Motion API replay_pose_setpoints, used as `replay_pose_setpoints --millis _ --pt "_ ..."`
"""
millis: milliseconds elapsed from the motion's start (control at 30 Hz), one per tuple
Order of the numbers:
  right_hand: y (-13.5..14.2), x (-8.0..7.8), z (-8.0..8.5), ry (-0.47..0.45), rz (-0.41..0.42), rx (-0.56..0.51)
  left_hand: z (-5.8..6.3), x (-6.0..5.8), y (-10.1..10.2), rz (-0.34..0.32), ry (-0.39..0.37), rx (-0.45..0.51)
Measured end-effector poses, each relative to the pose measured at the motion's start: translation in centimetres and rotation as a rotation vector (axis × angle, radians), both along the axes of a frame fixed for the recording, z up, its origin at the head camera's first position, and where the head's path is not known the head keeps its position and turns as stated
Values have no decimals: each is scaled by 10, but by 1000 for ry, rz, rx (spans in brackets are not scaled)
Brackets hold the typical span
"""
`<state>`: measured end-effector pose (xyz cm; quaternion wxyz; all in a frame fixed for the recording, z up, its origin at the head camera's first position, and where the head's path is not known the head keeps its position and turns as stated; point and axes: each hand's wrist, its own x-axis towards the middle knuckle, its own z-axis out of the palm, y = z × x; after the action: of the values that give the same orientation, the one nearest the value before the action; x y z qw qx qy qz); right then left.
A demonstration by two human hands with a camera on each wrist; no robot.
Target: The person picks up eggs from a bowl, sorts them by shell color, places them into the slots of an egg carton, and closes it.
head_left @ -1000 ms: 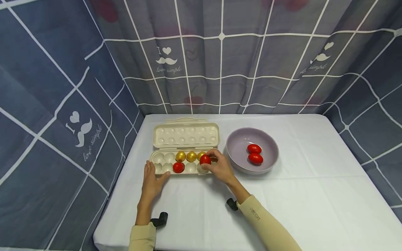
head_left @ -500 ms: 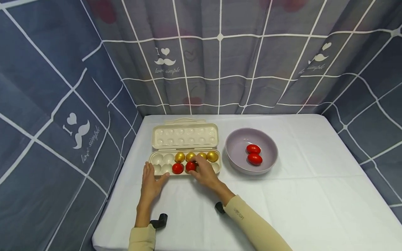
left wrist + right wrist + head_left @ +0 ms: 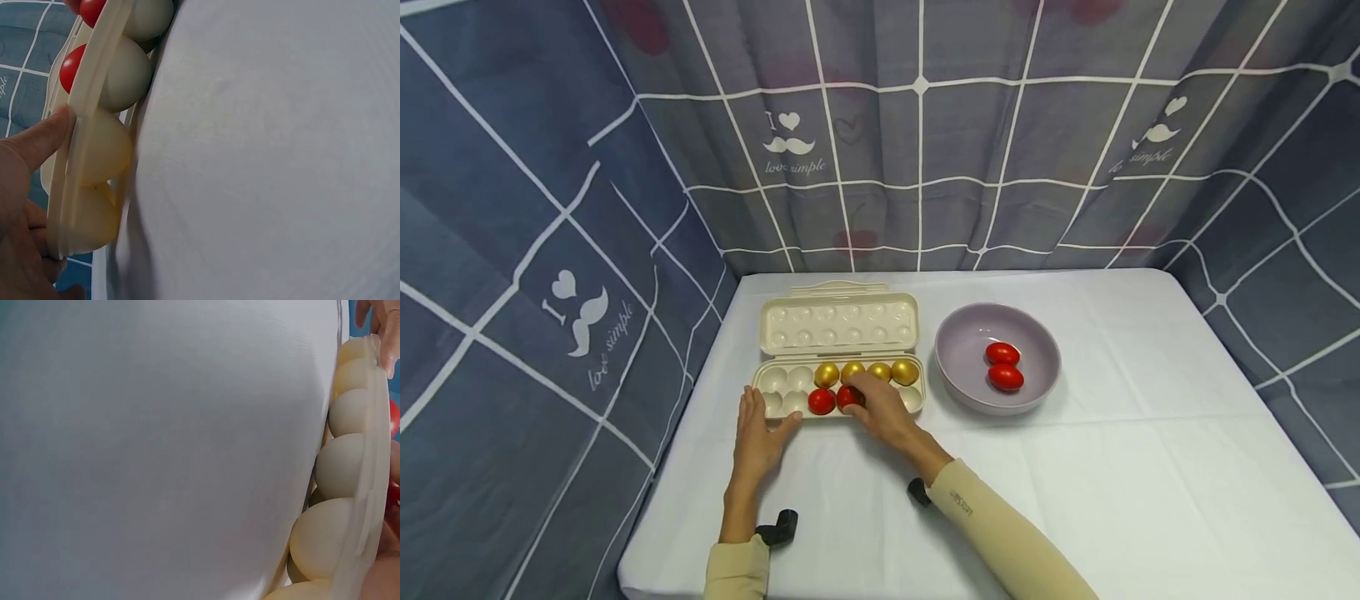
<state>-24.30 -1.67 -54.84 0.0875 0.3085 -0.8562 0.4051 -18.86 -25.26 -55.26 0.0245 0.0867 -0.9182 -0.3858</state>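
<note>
A cream egg carton (image 3: 786,361) lies open on the table, its lid folded back. Gold eggs (image 3: 904,372) fill part of its back row, and a red egg (image 3: 822,402) sits in the front row. Just right of that one, my right hand (image 3: 883,411) pinches another red egg (image 3: 847,397) at a front-row cup; the fingers partly cover it. My left hand (image 3: 758,442) rests at the carton's left front corner, fingers fairly straight along the end. In the left wrist view its thumb (image 3: 44,139) presses the front rim.
To the right of the carton stands a mauve bowl (image 3: 958,387) with two red eggs (image 3: 1004,377) in it. A white cloth (image 3: 1135,467) covers the table. Grey-blue gridded curtains (image 3: 880,150) hang behind and at both sides.
My right hand has carried the red egg leftward over the carton, down to the cup beside the other red one. The left hand has stayed at the corner.
</note>
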Motion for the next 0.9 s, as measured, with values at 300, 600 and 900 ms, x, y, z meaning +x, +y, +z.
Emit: replay_pose_setpoints --millis 300,600,900 --pt "3 -3 -2 4 27 37 0 -1 2 3 26 20" --pt "10 -1 0 -110 51 -72 0 -2 2 -4 -16 22" --pt "24 1 0 -235 47 -348 1 -3 0 5 -31 34"
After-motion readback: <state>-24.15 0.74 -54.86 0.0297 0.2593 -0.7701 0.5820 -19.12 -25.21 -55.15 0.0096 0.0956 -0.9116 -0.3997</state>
